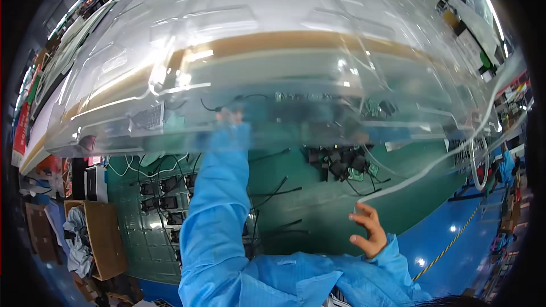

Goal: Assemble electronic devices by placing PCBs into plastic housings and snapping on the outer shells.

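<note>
A large clear plastic blister tray (239, 17) with moulded pockets spans the upper view, tilted up over the bench. My left arm reaches forward to it, and my left hand (230, 116) shows only as a blur through the plastic, so its grip is unclear. My right hand (369, 230) is raised at the lower right, fingers curved and apart, with nothing visible between them. The end of a pale plastic edge (398, 186) comes close to its fingertips; whether they touch is unclear. Below the tray, black parts with small green circuit boards (355, 174) lie in a pile.
Several black modules with cables (168, 202) sit in rows at the left of the green bench top (296, 210). Loose black cables (278, 190) lie mid-bench. A cardboard box (105, 239) holding grey cloth stands at the left. Blue floor (438, 244) with a striped line runs along the right.
</note>
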`<move>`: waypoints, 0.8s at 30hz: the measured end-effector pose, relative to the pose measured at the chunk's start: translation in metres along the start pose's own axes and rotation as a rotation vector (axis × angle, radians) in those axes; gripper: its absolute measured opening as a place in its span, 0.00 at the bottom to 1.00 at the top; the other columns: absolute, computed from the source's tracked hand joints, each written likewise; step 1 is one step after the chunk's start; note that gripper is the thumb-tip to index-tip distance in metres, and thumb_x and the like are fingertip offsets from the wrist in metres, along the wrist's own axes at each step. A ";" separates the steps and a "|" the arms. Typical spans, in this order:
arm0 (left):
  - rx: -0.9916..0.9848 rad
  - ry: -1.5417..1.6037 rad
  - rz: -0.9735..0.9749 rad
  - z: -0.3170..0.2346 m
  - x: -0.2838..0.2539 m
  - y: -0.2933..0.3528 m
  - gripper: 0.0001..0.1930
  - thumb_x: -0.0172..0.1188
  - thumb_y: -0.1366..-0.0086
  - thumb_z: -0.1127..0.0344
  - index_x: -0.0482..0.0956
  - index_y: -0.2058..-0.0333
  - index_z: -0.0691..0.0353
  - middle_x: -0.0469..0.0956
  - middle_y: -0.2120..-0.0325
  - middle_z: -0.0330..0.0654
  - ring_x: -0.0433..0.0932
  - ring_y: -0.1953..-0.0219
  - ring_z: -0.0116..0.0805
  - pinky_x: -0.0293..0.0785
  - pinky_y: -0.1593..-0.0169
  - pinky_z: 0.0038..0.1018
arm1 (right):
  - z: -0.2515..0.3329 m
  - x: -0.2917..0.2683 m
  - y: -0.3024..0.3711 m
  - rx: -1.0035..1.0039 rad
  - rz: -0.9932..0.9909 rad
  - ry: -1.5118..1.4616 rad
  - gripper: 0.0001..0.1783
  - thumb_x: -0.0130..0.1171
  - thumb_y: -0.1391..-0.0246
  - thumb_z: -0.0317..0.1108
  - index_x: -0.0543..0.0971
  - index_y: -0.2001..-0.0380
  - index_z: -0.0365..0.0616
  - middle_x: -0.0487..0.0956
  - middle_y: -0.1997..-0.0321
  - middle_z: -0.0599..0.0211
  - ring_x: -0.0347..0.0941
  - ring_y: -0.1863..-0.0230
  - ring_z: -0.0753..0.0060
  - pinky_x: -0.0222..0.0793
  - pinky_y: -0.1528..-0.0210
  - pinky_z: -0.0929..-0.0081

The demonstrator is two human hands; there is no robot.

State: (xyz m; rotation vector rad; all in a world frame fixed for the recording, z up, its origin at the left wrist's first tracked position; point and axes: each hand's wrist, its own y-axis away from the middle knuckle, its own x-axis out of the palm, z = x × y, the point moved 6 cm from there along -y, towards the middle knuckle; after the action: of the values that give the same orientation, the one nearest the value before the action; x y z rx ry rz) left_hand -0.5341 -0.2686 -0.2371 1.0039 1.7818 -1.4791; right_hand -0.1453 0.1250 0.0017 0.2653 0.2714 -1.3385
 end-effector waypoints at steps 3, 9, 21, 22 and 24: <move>-0.019 0.134 0.079 -0.078 -0.050 -0.071 0.18 0.56 0.43 0.65 0.74 0.53 0.60 0.77 0.64 0.45 0.71 0.56 0.47 0.65 0.46 0.36 | -0.015 -0.011 0.004 0.071 -0.078 0.016 0.27 0.64 0.56 0.31 0.76 0.49 0.42 0.62 0.43 0.55 0.64 0.50 0.63 0.64 0.49 0.72; 0.546 0.661 -0.011 -0.154 -0.299 0.050 0.13 0.58 0.51 0.74 0.75 0.64 0.58 0.79 0.63 0.41 0.72 0.61 0.40 0.64 0.50 0.33 | -0.022 -0.026 0.018 0.169 0.100 -0.363 0.35 0.60 0.49 0.31 0.63 0.37 0.43 0.71 0.59 0.60 0.69 0.66 0.68 0.69 0.59 0.74; 0.935 0.832 -0.770 -0.267 -0.507 0.238 0.13 0.60 0.46 0.62 0.70 0.61 0.47 0.76 0.62 0.36 0.76 0.63 0.36 0.62 0.52 0.36 | 0.022 0.030 0.028 0.176 0.689 -1.150 0.38 0.51 0.38 0.46 0.44 0.32 0.70 0.70 0.46 0.53 0.74 0.52 0.45 0.73 0.53 0.53; 0.903 0.792 -0.849 -0.275 -0.512 0.249 0.13 0.59 0.45 0.61 0.69 0.61 0.46 0.75 0.63 0.36 0.76 0.63 0.36 0.62 0.53 0.36 | 0.024 0.037 0.034 0.178 0.701 -1.147 0.38 0.51 0.38 0.46 0.44 0.32 0.70 0.70 0.46 0.53 0.74 0.52 0.45 0.73 0.53 0.53; 0.838 0.715 -1.006 -0.285 -0.521 0.269 0.13 0.58 0.44 0.59 0.69 0.60 0.43 0.74 0.64 0.36 0.77 0.64 0.35 0.62 0.53 0.36 | 0.031 0.049 0.050 0.159 0.859 -1.258 0.35 0.50 0.37 0.46 0.47 0.33 0.69 0.69 0.48 0.51 0.74 0.54 0.45 0.74 0.57 0.56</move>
State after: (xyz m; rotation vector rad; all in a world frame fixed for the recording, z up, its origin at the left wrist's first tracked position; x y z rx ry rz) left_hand -0.0261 -0.0533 0.1113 1.1544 2.3827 -2.9376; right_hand -0.0846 0.0805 0.0154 -0.3344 -0.9222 -0.4720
